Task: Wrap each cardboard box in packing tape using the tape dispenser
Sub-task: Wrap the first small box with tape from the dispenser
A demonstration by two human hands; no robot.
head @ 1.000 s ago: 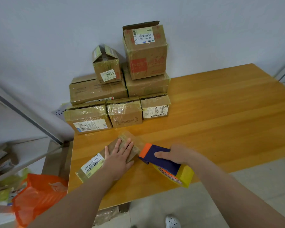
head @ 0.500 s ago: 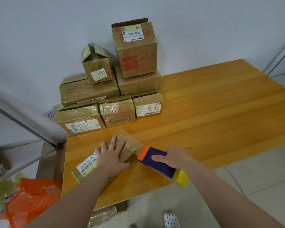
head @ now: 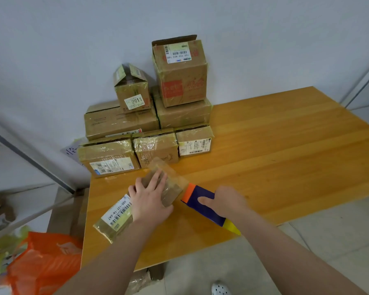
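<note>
Stacked boxes (head: 119, 122) just beyond flat box (head: 117, 216)

Soft, even indoor light; faint shadows; mild glare on taped surfaces; wide-angle bending at edges.

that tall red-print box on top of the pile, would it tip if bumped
Likely tips fairly easily: the tall box stands upright, perched on a lower box at the stack's top. Its top flap is raised, so it may be unsealed and light. Glossy tape on both might let it slide first.
</note>
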